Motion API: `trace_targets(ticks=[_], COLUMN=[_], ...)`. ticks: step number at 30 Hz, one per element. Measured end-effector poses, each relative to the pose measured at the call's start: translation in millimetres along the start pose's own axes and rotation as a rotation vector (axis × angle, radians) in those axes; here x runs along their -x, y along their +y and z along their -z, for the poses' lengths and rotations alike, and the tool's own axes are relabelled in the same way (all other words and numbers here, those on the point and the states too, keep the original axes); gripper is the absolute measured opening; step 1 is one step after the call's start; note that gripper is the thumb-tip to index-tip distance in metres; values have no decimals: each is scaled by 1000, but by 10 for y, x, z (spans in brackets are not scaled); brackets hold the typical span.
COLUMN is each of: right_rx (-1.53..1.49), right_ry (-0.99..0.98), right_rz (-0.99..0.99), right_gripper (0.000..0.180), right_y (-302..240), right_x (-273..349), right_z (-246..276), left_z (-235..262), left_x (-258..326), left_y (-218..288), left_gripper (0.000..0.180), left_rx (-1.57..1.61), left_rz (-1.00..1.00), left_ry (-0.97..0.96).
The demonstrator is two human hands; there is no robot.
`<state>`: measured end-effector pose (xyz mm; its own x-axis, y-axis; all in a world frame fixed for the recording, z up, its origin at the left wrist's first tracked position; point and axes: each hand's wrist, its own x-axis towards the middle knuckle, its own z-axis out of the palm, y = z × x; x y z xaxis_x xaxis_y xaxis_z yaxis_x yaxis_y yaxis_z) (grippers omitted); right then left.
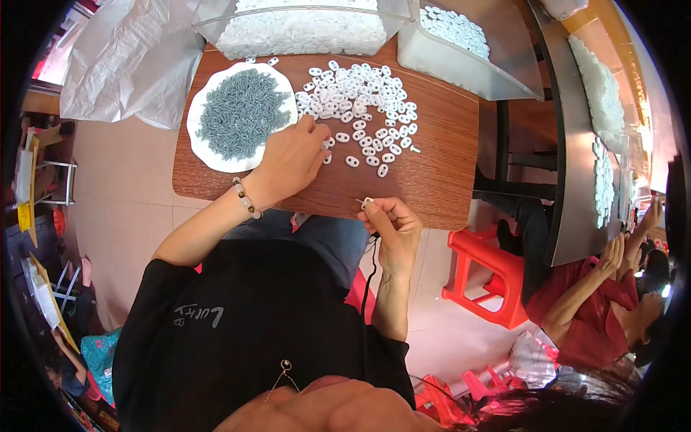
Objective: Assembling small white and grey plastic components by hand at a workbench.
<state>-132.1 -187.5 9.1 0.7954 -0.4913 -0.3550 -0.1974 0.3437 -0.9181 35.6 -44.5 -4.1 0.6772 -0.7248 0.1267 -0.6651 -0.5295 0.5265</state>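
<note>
The left hand (291,155) reaches into scattered white plastic pieces (360,97), fingers curled. The right hand (392,219) pinches one small white piece (368,201) above the brown tabletop (439,165) edge.

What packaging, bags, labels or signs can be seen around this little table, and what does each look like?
Plastic bag: left of the table's far end, big, crumpled, translucent white.
Clear bin: far edge of the table, transparent walls, full of small white pieces.
Second clear bin: far right corner, tilted, a few white pieces inside.
Yellow tags: far left edge, too small to describe.
No screens in view.
</note>
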Motion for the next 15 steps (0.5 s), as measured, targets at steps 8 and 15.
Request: trace_targets(ticks=[8,15], right_rx=[-4,-45], right_ry=[-25,-38], right_rz=[5,-8], right_gripper=[6,7], right_y=[-16,-80], right_x=[-9,-50], right_z=[-37,-92], left_z=[-20,82], left_x=[-20,48], left_y=[-67,-78], left_gripper=[11,17], left_rx=[18,1054], left_rz=[4,447], left_ry=[47,-146])
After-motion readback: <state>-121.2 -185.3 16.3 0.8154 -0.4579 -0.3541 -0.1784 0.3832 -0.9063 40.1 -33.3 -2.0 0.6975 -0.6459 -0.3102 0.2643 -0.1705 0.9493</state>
